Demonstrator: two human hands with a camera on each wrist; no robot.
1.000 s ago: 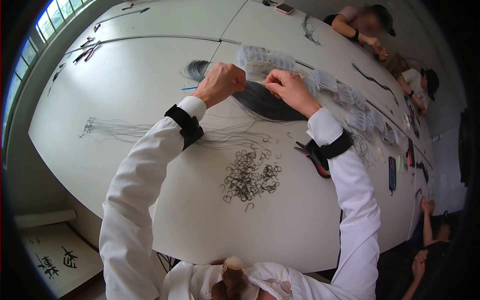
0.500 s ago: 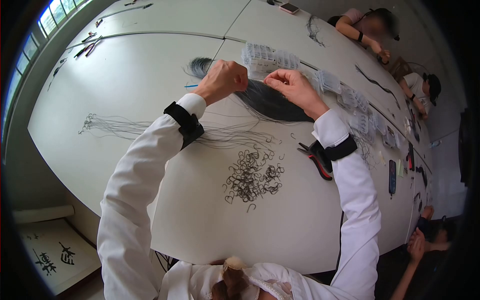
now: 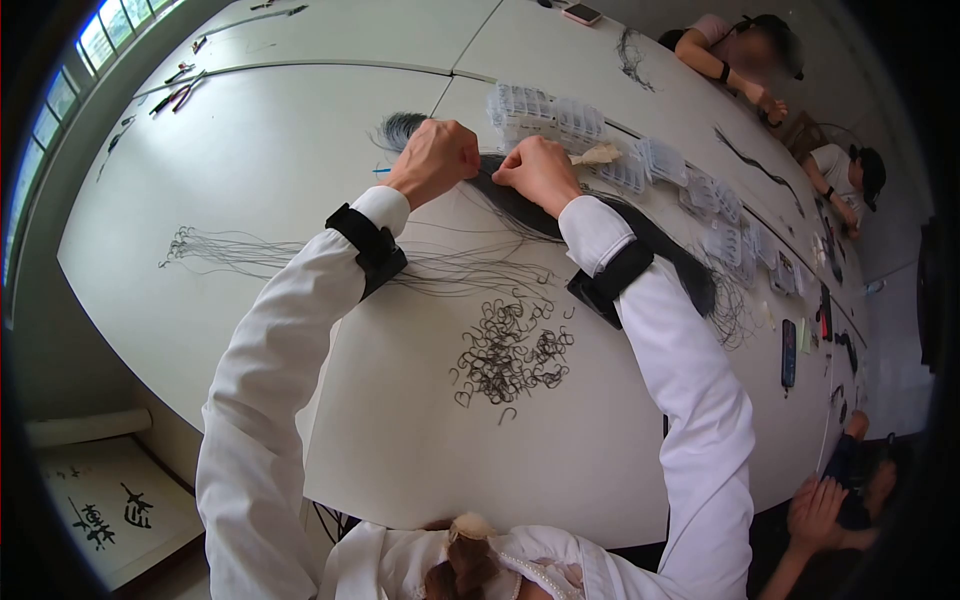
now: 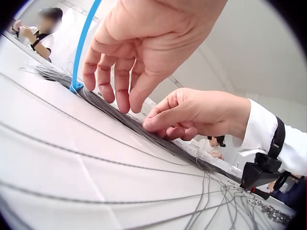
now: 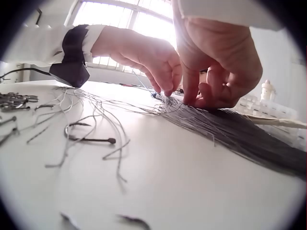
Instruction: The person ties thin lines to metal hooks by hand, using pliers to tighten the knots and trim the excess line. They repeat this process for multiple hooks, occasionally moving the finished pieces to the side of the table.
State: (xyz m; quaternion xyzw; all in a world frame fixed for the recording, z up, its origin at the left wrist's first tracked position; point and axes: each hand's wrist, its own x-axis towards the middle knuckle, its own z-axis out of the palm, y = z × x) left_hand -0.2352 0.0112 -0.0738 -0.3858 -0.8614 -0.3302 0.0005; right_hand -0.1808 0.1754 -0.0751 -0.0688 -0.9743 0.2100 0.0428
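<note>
A long bundle of dark grey strands lies across the table under both hands. My left hand pinches strands near the bundle's blue tie, its fingertips pointing down in the left wrist view. Close beside it, my right hand pinches at the same bundle with thumb and bent fingers; the exact strand between them is too small to tell. Loose thin lines with hooks at their far end spread to the left. Nearer the body is a pile of dark hooks.
Clear plastic compartment boxes run along behind the bundle, with a pale brush-like thing beside them. Pliers rest at the far left. A phone lies at the right. Other people sit around the table's right side.
My right hand has moved left and down onto the bundle, close to my left hand. Its forearm now covers the red-handled pliers. My left hand has barely moved.
</note>
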